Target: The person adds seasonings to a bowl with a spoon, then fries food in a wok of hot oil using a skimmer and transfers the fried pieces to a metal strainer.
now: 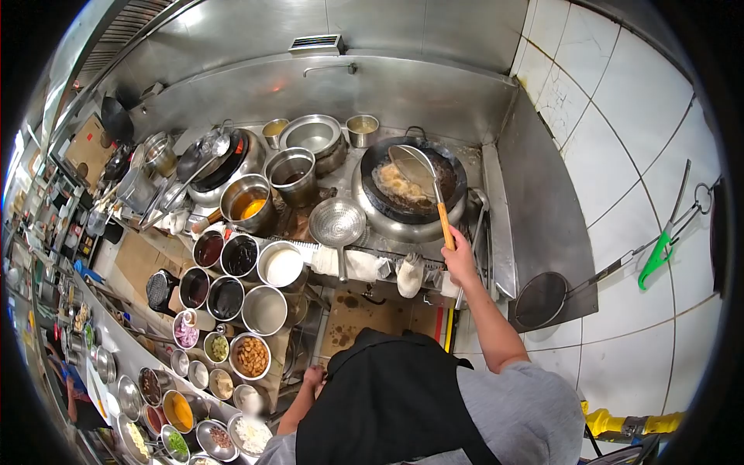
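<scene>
My right hand point(459, 254) is wrapped round the wooden handle of a wire-mesh skimmer point(411, 164). The skimmer's round mesh is above or in the black wok point(455, 174) at the back right; I cannot tell whether it touches the oil. Pale golden food point(397, 186) bubbles in the wok, partly behind the mesh. Low at my side, next to the black apron point(372, 395), is my left hand point(315, 378). Its fingers are mostly hidden, and no object shows in it.
A perforated ladle point(338, 223) lies left of the wok, near metal pots point(292, 175). A second wok point(209, 159) stands further left. Sauce pots and ingredient bowls point(251, 356) crowd the left side. Another mesh strainer point(542, 299) and green-handled tongs point(659, 256) hang on the right wall.
</scene>
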Motion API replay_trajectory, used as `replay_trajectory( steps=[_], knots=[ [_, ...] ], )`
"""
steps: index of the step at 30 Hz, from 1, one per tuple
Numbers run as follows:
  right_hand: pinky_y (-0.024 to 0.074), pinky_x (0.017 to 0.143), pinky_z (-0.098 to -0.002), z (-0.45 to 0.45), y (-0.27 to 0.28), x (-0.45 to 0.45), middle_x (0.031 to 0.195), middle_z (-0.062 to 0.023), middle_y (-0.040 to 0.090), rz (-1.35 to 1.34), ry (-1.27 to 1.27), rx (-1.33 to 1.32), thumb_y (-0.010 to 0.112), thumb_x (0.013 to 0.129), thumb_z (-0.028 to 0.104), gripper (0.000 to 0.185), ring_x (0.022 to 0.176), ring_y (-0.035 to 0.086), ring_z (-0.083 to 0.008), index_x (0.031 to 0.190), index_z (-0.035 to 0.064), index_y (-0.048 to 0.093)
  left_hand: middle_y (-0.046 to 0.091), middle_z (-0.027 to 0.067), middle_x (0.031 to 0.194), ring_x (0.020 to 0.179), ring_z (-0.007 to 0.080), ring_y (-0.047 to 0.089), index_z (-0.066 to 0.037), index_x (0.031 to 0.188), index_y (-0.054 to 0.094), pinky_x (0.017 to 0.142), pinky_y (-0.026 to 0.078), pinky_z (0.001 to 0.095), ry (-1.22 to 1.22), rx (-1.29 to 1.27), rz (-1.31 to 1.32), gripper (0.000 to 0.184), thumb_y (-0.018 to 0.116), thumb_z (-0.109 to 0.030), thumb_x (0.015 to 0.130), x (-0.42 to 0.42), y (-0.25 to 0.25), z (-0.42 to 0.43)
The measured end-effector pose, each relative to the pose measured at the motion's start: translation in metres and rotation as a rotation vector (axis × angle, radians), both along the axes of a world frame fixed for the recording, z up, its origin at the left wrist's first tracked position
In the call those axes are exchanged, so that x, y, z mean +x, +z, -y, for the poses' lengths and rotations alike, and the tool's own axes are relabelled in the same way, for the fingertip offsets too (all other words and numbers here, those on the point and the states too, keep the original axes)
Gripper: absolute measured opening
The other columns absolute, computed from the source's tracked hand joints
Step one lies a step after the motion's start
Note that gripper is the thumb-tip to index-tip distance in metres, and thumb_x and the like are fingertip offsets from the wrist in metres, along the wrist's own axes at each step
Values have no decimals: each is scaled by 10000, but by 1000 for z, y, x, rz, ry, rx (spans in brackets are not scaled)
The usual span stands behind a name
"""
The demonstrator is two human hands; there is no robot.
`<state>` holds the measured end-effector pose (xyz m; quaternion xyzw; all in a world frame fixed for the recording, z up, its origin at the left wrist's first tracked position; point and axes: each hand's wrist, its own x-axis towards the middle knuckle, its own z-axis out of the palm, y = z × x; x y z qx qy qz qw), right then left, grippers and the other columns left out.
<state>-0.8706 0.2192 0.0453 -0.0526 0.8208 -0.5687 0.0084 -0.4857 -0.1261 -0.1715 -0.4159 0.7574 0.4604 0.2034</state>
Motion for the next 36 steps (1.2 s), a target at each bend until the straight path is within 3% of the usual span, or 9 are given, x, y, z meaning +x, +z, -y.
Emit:
replay_trajectory(
  steps=[3, 5, 7, 9, 15, 19, 29, 34, 36],
  knots=[
    [413, 907, -318, 5, 8, -15, 1186, -174, 568, 56, -44, -31, 562, 785, 26, 556, 1069, 557, -256, 1324, 53, 426, 669, 139, 939, 827, 268, 649, 2, 1064, 580, 705, 501, 379, -233, -55, 42, 368, 466, -310, 904, 7, -45, 15],
    [401, 472, -238, 10, -8, -36, 768, -23, 543, -171, -19, 99, 544, 782, -21, 607, 512, 480, -97, 1359, 90, 389, 668, 133, 946, 838, 272, 649, 0, 1071, 577, 726, 493, 386, -144, 8, 34, 378, 460, -321, 907, 9, -34, 9],
    [396, 443, -244, 18, 4, -42, 735, -25, 542, -144, -18, 84, 554, 781, -10, 618, 494, 475, -97, 1366, 89, 380, 668, 127, 953, 850, 276, 648, -3, 1078, 574, 748, 486, 393, -51, 67, 24, 389, 455, -332, 910, 12, -37, 13],
    [379, 397, -234, 22, 23, -39, 717, -26, 538, 192, 23, -192, 562, 795, -5, 609, 485, 464, -86, 1368, 87, 377, 663, 131, 963, 820, 270, 645, -9, 1105, 550, 715, 495, 389, -256, 0, 31, 390, 449, -336, 917, 14, -41, 21],
    [351, 359, -206, 14, 56, -19, 742, -26, 531, 298, 74, -255, 572, 819, 5, 601, 482, 449, -71, 1376, 89, 361, 654, 150, 977, 817, 249, 642, -21, 1128, 529, 654, 511, 387, 57, 138, 18, 374, 448, -313, 909, 4, 8, 2],
    [346, 377, -243, 26, 32, -27, 766, -48, 527, 208, 97, -248, 558, 806, 14, 592, 489, 460, -94, 1365, 84, 376, 649, 166, 1017, 959, 304, 623, -26, 1137, 564, 782, 489, 392, -170, 37, 67, 389, 463, -320, 902, 14, -26, 14],
    [358, 389, -213, 21, 64, 10, 761, -18, 520, 212, 99, -221, 553, 821, 8, 573, 502, 436, -65, 1360, 106, 387, 640, 177, 1034, 1003, 318, 601, -45, 1088, 611, 823, 466, 375, -75, -43, 81, 368, 532, -338, 879, 11, -40, 13],
    [341, 349, -224, 10, 56, -10, 729, -30, 522, 237, 40, -183, 559, 806, -2, 599, 464, 431, -73, 1363, 125, 379, 657, 156, 980, 879, 283, 634, -24, 1043, 618, 770, 486, 358, -303, -34, 6, 293, 557, -245, 860, 1, -13, 20],
    [346, 368, -238, 1, 57, -17, 729, -33, 520, 202, 13, -211, 560, 783, -11, 617, 463, 442, -83, 1362, 111, 386, 658, 149, 968, 856, 282, 635, -25, 1042, 617, 761, 489, 357, -154, 1, 52, 285, 560, -231, 854, -11, 30, 5]
  ],
)
